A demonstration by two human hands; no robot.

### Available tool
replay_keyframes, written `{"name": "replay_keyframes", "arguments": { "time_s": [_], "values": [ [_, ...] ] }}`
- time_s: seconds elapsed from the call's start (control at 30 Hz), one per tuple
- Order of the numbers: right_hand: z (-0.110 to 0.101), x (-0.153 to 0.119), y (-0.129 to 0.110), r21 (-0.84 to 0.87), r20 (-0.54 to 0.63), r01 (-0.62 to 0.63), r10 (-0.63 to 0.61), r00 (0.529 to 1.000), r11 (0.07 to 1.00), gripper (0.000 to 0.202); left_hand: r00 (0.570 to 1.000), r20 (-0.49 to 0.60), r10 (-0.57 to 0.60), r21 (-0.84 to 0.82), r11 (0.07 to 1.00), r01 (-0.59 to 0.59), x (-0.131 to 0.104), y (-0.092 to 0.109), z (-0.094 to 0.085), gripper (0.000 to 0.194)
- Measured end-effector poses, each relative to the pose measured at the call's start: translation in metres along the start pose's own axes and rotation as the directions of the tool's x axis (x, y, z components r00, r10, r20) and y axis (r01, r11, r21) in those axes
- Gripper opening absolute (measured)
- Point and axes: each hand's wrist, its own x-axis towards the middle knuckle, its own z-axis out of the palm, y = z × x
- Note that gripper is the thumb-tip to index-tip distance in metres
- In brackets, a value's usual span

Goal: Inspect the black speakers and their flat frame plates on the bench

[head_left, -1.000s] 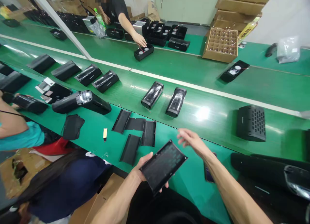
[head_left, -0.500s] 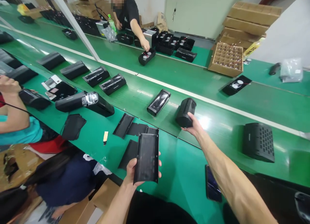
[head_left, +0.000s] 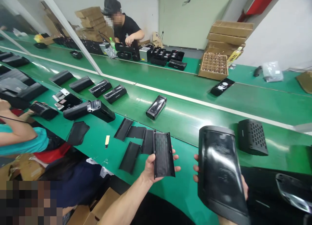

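My left hand [head_left: 149, 167] grips a thin black curved panel [head_left: 164, 155], thumb on its left edge and fingertips showing past its right edge. In my right hand [head_left: 244, 187] is a black speaker housing [head_left: 220, 169], raised close to the camera with its glossy face toward me. My fingers wrap around both its sides, and the palm is hidden behind it. Several similar panels lie just left of my left hand, among them a loose panel [head_left: 130, 156] on the green table [head_left: 112, 166].
A glossy housing [head_left: 156, 107] lies on the green belt [head_left: 180, 109], and a perforated one [head_left: 253, 137] stands at right. More housings line the left side. A co-worker [head_left: 129, 28] sits across the belt near a partitioned carton [head_left: 214, 66]. Another person's arm [head_left: 14, 137] is at left.
My right hand has lifted the housing off the belt and brought it toward me, turning its glossy face up. My left hand has moved right with the panel. The co-worker's arm has drawn back.
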Motion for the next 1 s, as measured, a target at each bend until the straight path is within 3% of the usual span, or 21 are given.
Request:
{"name": "replay_keyframes", "arguments": {
  "time_s": [0.1, 0.2, 0.37, 0.53, 0.8, 1.0],
  "values": [
    [0.008, -0.028, -0.020, -0.087, -0.148, -0.013, 0.000, 0.989, 0.996, 0.087, 0.999, 0.016, -0.028, -0.004, 1.000, 0.028, 0.005, -0.021, -0.005, 0.075],
    [0.020, -0.032, -0.038, -0.346, -0.231, -0.026, -0.059, 0.971, 0.938, 0.103, 0.999, 0.023, -0.032, 0.025, 0.999, 0.031, 0.009, -0.040, -0.004, 0.072],
    [0.037, -0.017, -0.038, -0.552, -0.197, -0.018, -0.109, 0.974, 0.834, 0.107, 0.998, 0.059, 0.027, 0.113, 0.993, -0.033, 0.010, -0.055, 0.013, 0.070],
    [0.048, -0.012, -0.034, -0.686, -0.169, -0.010, -0.146, 0.975, 0.727, 0.108, 0.993, 0.067, 0.100, 0.121, 0.987, -0.107, 0.008, -0.054, 0.025, 0.087],
    [0.073, -0.014, -0.038, -0.813, -0.120, 0.015, -0.193, 0.974, 0.582, 0.103, 0.995, 0.024, 0.098, 0.103, 0.990, -0.100, 0.007, -0.054, 0.019, 0.087],
    [0.065, -0.012, -0.023, -0.838, -0.071, 0.025, -0.154, 0.986, 0.545, 0.102, 0.999, 0.033, 0.041, 0.089, 0.995, -0.044, 0.006, -0.055, 0.012, 0.086]
  ]
}}
